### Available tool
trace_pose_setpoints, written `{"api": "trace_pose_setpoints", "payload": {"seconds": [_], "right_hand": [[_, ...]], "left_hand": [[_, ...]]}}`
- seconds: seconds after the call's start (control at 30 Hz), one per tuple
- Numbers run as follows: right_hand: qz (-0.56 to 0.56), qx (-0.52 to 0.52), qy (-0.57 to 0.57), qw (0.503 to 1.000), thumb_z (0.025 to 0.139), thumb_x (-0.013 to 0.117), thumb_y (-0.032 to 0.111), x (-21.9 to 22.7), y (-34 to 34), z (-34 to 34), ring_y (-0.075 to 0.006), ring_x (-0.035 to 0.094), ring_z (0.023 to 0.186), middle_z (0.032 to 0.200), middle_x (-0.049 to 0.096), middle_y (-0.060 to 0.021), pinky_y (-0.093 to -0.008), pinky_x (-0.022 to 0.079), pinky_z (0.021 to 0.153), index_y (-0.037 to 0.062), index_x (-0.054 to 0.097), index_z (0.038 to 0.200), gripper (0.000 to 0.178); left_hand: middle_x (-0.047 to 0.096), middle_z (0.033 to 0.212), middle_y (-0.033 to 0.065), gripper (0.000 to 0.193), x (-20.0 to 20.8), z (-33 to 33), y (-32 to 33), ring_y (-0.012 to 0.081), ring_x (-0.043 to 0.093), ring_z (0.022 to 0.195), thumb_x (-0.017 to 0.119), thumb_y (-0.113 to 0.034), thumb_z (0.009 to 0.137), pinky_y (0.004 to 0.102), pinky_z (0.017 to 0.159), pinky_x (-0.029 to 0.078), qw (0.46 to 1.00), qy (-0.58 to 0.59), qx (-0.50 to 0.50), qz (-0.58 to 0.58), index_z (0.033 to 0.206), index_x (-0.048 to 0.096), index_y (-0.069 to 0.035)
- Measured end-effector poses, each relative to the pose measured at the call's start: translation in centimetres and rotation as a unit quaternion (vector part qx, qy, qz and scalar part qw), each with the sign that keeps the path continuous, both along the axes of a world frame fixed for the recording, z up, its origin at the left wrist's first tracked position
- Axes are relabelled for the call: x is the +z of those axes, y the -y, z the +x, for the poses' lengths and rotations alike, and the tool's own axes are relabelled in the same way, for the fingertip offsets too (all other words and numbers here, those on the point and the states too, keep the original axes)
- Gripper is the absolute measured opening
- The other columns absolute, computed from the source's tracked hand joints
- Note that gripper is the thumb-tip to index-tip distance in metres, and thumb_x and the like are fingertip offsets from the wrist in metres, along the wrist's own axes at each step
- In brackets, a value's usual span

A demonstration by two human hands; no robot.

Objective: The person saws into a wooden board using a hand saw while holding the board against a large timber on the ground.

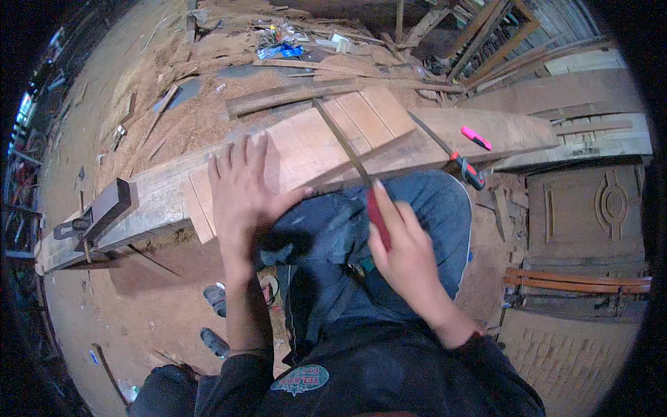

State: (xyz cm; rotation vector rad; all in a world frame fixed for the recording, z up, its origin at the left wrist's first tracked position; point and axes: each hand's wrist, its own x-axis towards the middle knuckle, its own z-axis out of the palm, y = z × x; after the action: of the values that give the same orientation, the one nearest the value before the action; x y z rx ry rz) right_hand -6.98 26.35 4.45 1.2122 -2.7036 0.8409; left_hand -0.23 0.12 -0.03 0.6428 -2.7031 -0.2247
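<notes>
A pale wooden board (299,154) with several straight grooves across it lies on a long, thick beam in front of me, over my lap. My left hand (242,177) rests flat on the board's left part, fingers spread and thumb pointing right. My right hand (405,250) is closed around the red handle of a tool with a long narrow blade (340,139). Its blade lies across the board, slanting away to the left, near the right-hand grooves. Whether it is a file or a saw I cannot tell.
On the beam (507,135), right of the board, are a pink pen-like thing (476,137) and a tool with a red-and-black handle (467,170). A wooden hand plane (104,215) sits at the left end. Wood shavings (187,104) cover the ground; carved panels (587,208) stand right.
</notes>
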Motion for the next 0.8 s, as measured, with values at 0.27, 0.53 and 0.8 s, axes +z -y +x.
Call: {"api": "trace_pose_setpoints", "payload": {"seconds": [0.27,0.53,0.8], "right_hand": [[0.024,0.038,0.004,0.999,0.096,0.068,0.01,0.6,-2.3,-1.2,-0.0413,0.07,0.09,0.108,0.06,-0.0207,-0.0498,0.061,0.077,0.0054,0.048,0.156,0.064],[-0.017,0.064,-0.012,0.998,0.095,0.065,0.008,-0.7,4.9,-4.7,-0.0419,0.071,0.094,0.111,0.061,-0.0236,-0.0511,0.061,0.08,0.0005,0.046,0.154,0.063],[-0.026,0.052,0.012,0.998,0.094,0.061,0.007,-0.2,0.4,-4.1,-0.0407,0.072,0.083,0.103,0.063,-0.0228,-0.0491,0.062,0.074,-0.0045,0.048,0.15,0.059]], "left_hand": [[0.049,0.158,0.0198,0.115,1.2,0.0,-0.5,0.04,0.043,0.147,0.078,-0.081,0.068,0.0618,0.125,0.026,0.999,0.026,0.019,0.004,0.153,0.054,-0.007],[0.051,0.156,0.0194,0.116,1.0,-0.6,-0.4,0.0392,0.044,0.147,0.079,-0.081,0.067,0.0588,0.125,0.027,0.999,0.035,0.021,-0.007,0.153,0.054,-0.007],[0.054,0.152,0.0186,0.117,1.4,-1.0,-1.8,0.0402,0.046,0.144,0.082,-0.078,0.064,0.0557,0.123,0.031,0.999,0.01,-0.043,-0.032,0.153,0.053,-0.007]]}}
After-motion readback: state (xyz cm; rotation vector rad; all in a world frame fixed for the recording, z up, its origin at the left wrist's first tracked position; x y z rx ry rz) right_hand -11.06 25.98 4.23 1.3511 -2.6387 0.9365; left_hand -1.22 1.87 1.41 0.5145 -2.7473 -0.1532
